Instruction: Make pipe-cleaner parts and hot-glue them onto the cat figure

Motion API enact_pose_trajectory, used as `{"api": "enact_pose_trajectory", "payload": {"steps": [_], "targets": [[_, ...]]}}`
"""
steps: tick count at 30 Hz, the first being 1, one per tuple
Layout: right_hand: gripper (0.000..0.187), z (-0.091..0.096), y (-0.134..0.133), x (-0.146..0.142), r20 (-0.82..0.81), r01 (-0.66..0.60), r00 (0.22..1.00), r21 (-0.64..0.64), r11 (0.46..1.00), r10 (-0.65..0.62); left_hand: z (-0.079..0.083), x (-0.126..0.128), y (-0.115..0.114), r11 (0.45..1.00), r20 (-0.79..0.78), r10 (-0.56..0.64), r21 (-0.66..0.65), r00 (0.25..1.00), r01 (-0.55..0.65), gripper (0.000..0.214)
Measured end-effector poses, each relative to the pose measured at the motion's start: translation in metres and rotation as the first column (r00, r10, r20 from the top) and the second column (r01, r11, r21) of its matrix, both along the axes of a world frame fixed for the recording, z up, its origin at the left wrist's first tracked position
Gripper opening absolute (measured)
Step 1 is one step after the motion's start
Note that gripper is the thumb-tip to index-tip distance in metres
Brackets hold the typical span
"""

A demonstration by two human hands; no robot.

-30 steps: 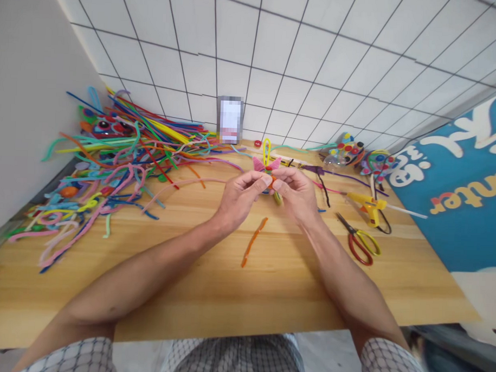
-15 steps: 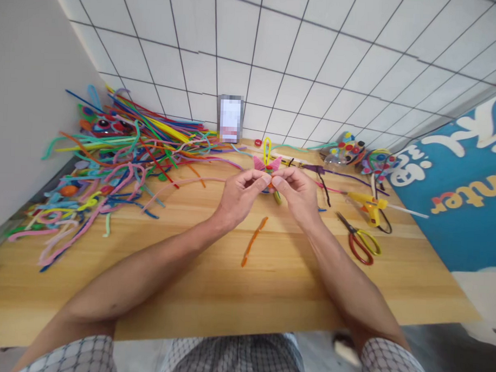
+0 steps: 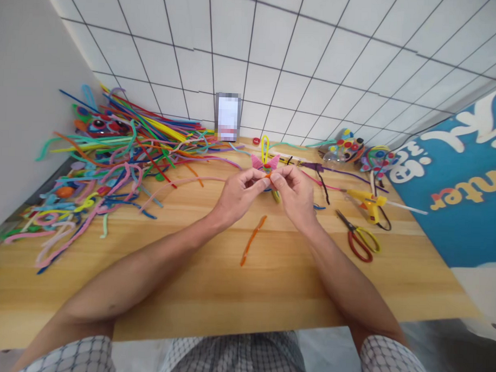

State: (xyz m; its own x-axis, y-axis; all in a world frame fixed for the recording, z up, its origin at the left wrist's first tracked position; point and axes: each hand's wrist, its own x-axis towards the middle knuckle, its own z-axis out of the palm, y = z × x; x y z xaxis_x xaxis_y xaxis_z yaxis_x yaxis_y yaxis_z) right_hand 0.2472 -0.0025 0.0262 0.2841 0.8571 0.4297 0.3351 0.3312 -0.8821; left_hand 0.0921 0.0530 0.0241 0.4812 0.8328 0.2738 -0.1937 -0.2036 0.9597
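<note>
Over the middle of the wooden table (image 3: pixel 269 284), my left hand (image 3: pixel 239 194) and my right hand (image 3: pixel 294 193) meet, fingers pinched together on a small pipe-cleaner figure (image 3: pixel 266 164). The figure has pink wing-like loops, a yellow loop sticking up and an orange bit between my fingertips. Its lower part is hidden behind my fingers. A loose orange pipe cleaner (image 3: pixel 252 240) lies on the table just in front of my wrists.
A big tangle of coloured pipe cleaners (image 3: pixel 110 159) covers the left back of the table. Red-and-yellow scissors (image 3: pixel 358 238) and a yellow glue gun (image 3: pixel 367 204) lie to the right. Colourful craft pieces (image 3: pixel 357 152) sit at the back right, a phone (image 3: pixel 227 116) leans on the tiled wall.
My hands stay pinched on the figure with only slight finger shifts. The view has drifted a little, nothing else on the table moved.
</note>
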Motion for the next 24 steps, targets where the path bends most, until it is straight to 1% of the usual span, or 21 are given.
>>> {"api": "enact_pose_trajectory", "payload": {"steps": [4, 10, 14, 16, 20, 22, 24], "targets": [[0.027, 0.0, -0.001, 0.002, 0.035, -0.03, 0.999, -0.007, 1.0, 0.031, -0.003, 0.0, 0.004, 1.0, -0.002, 0.005, 0.023, 1.0, -0.005, 0.025], [0.025, 0.007, -0.003, 0.003, 0.191, -0.021, 0.982, 0.025, 0.999, 0.016, -0.003, -0.001, 0.005, 0.999, -0.013, 0.018, 0.04, 1.0, -0.018, 0.019], [0.027, 0.007, -0.003, 0.002, 0.227, -0.015, 0.974, 0.026, 1.0, 0.008, -0.003, -0.001, 0.005, 0.999, -0.04, 0.027, 0.039, 0.999, -0.026, 0.018], [0.031, 0.007, -0.003, 0.002, 0.193, -0.023, 0.981, 0.001, 1.0, 0.022, -0.003, -0.001, 0.005, 1.0, -0.034, 0.016, 0.027, 0.999, -0.015, 0.019], [0.04, 0.01, 0.002, 0.008, 0.009, -0.094, 0.995, -0.065, 0.993, 0.094, -0.001, -0.001, 0.008, 0.999, -0.039, 0.0, -0.035, 0.999, -0.001, 0.025], [0.041, 0.012, 0.004, 0.012, -0.052, -0.102, 0.994, -0.059, 0.993, 0.099, 0.0, -0.002, 0.009, 0.998, -0.058, 0.009, -0.067, 0.998, -0.013, 0.027], [0.04, 0.014, 0.005, 0.016, -0.062, -0.086, 0.995, -0.051, 0.995, 0.083, 0.002, -0.002, 0.01, 0.996, -0.078, 0.012, -0.082, 0.997, -0.018, 0.028]]}}
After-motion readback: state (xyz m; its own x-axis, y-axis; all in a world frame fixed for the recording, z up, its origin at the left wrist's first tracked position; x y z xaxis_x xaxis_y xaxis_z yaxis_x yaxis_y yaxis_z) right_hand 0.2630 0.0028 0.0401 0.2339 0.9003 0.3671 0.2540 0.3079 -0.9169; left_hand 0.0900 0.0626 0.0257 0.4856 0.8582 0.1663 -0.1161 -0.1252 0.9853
